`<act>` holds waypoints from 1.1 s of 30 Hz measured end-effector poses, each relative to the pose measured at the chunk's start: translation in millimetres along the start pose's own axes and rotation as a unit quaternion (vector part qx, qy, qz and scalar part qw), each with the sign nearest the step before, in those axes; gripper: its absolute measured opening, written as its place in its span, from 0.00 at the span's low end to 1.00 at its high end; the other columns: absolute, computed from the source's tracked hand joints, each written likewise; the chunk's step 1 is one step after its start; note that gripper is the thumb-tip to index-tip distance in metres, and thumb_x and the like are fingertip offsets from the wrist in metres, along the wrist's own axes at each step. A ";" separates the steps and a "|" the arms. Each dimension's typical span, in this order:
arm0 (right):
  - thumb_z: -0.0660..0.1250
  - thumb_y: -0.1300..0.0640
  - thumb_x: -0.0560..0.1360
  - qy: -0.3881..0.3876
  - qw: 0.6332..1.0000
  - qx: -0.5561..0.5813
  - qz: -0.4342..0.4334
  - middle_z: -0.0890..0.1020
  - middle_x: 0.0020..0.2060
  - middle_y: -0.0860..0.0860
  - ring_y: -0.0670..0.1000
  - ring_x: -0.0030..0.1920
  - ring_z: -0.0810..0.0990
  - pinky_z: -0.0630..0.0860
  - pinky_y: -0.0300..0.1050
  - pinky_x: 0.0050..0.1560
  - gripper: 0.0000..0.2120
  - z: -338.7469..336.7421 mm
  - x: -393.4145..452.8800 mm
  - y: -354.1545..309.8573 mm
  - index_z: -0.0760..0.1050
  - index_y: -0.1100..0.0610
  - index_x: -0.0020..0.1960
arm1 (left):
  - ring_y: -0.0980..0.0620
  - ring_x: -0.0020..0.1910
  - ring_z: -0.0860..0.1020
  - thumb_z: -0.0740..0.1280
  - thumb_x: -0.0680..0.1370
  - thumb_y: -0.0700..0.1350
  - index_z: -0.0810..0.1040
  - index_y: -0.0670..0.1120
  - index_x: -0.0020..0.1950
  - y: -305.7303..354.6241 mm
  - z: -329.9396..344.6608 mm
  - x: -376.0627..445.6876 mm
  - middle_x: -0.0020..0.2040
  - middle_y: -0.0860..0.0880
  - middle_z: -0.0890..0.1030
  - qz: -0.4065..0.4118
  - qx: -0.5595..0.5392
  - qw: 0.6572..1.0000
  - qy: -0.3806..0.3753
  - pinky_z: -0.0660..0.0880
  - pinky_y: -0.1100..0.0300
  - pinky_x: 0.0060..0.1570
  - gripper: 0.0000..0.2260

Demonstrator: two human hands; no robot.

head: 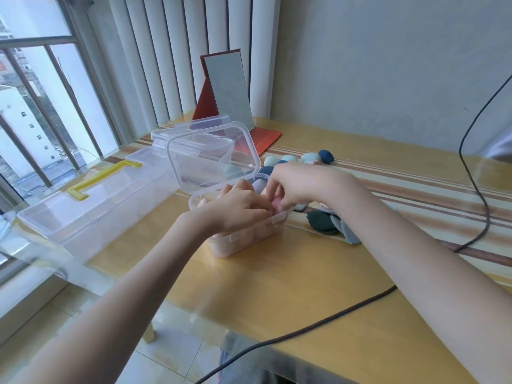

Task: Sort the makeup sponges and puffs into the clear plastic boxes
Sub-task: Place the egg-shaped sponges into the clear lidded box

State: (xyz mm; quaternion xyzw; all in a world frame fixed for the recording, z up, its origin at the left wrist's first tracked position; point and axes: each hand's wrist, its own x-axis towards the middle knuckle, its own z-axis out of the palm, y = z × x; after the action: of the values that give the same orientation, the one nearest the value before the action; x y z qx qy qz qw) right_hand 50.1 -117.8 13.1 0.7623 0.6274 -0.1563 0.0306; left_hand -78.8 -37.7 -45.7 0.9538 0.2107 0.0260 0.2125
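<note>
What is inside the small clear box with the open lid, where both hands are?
Peach-pink sponges fill the small clear box, with a lilac one at the back. The left hand and right hand cover the middle.

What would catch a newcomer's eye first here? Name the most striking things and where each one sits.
First, both hands meet over the small clear box at the table's centre: the right hand pinches a pink sponge, the left hand rests on the peach sponges inside. Next, the red-backed mirror standing behind it, and the long clear case with a yellow handle to the left.
</note>
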 end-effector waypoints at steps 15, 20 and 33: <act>0.71 0.55 0.71 -0.015 0.995 -0.090 0.050 0.77 0.36 0.45 0.50 0.44 0.77 0.64 0.39 0.32 0.05 -1.3 11.6 -6.0 0.78 0.48 0.38 | 0.53 0.56 0.59 0.55 0.81 0.49 0.81 0.56 0.55 3.1 2.1 1.7 0.50 0.47 0.73 0.016 0.014 1.000 0.002 0.53 0.57 0.54 0.14; 0.64 0.59 0.74 0.049 0.991 -0.115 0.053 0.71 0.33 0.47 0.50 0.36 0.71 0.61 0.39 0.32 0.06 15.9 15.4 -11.6 0.73 0.51 0.39 | 0.51 0.56 0.63 0.56 0.80 0.51 0.81 0.53 0.53 0.0 3.8 4.9 0.50 0.46 0.75 0.022 0.029 0.999 0.013 0.56 0.56 0.55 0.14; 0.72 0.57 0.71 0.167 0.967 0.188 0.046 0.84 0.38 0.42 0.48 0.46 0.82 0.79 0.48 0.49 0.06 26.2 0.6 25.8 0.83 0.46 0.39 | 0.55 0.48 0.78 0.64 0.74 0.37 0.80 0.47 0.47 -34.7 -4.0 -29.5 0.44 0.56 0.80 -0.096 -0.153 0.896 0.406 0.70 0.63 0.49 0.08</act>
State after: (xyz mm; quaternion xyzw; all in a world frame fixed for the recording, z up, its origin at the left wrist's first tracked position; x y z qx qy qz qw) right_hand 69.8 -129.0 -15.8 0.7979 0.5469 -0.1406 -0.2110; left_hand -119.8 -19.7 -55.3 0.7916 0.3623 0.4219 0.2531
